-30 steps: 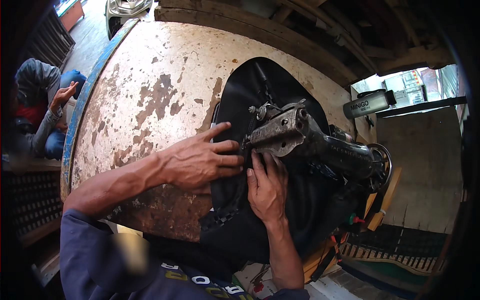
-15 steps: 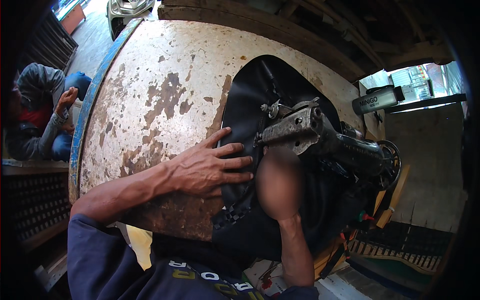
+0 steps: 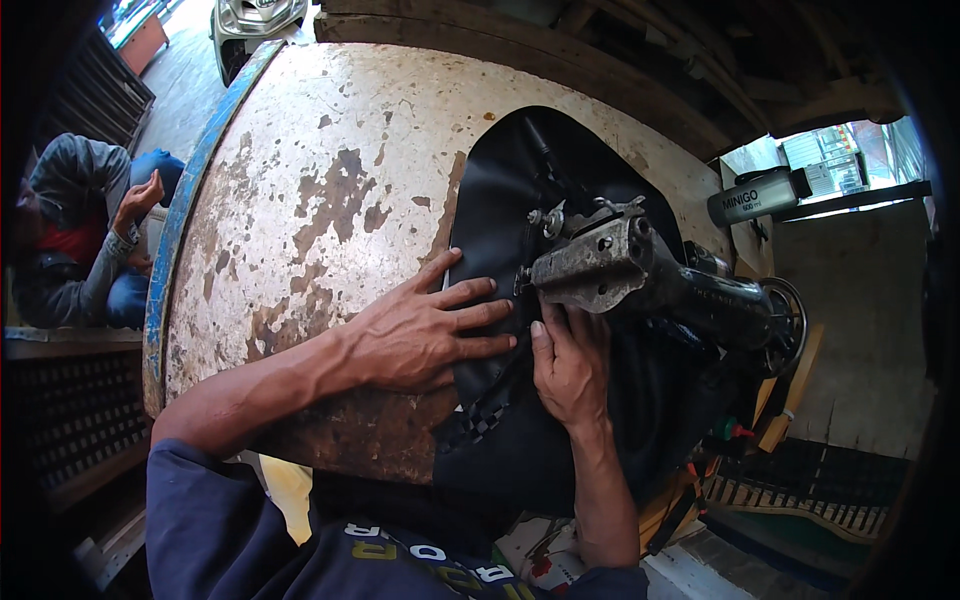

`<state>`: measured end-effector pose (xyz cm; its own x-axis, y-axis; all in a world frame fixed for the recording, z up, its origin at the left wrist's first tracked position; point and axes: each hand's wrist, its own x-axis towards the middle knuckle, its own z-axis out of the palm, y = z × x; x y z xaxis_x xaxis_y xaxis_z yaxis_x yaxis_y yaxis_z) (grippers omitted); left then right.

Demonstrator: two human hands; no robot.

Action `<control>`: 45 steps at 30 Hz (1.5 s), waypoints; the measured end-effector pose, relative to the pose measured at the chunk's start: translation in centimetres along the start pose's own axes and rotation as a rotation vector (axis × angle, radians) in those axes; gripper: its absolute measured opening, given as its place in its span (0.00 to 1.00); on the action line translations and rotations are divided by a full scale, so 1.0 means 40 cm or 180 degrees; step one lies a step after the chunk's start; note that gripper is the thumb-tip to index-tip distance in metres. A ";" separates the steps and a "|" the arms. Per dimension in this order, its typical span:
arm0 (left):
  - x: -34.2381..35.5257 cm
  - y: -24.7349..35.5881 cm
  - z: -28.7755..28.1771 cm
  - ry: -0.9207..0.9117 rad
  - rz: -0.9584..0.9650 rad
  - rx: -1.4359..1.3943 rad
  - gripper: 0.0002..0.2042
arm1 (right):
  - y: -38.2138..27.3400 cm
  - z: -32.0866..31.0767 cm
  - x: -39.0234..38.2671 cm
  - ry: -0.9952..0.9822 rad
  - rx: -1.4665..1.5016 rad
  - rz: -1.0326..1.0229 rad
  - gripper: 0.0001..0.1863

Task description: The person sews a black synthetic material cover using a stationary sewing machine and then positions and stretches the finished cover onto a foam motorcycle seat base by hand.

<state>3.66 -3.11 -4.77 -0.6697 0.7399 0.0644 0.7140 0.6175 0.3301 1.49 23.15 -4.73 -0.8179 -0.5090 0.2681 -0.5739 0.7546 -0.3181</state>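
One left hand (image 3: pixel 415 335), fingers spread wide, lies on smooth black sheeting (image 3: pixel 488 205) left of a black metal sewing machine (image 3: pixel 595 268); the right hand (image 3: pixel 573 375) has narrowed fingers beneath it, grip unclear.

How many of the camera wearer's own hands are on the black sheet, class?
2. The left hand lies, fingers spread, across the left edge of the black sheet; the right hand is beside the sewing machine, which partly hides its fingertips.

Sewing machine (image 3: pixel 690 287) near table's (image 3: pixel 340 120) right edge, over sheet (image 3: pixel 495 205); bottle (image 3: pixel 752 202) near far-right corner; person (image 3: pixel 85 220) beyond left edge.
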 end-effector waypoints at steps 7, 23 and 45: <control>0.010 -0.015 -0.005 0.0006 -0.0089 0.0010 0.46 | 0.014 -0.002 0.020 -0.0143 0.0018 -0.0028 0.18; 0.032 -0.048 -0.017 -0.0026 -0.0166 0.0015 0.46 | 0.039 0.011 0.060 -0.0266 0.0452 0.0270 0.12; 0.032 -0.045 -0.010 0.0199 -0.0168 0.0056 0.35 | 0.098 0.048 0.110 -0.0293 0.0541 -0.0075 0.27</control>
<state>1.44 -3.40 -4.92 -0.7176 0.6883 0.1061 0.6804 0.6603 0.3180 -4.45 23.07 -6.54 -0.8000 -0.5673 0.1955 -0.5851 0.6653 -0.4637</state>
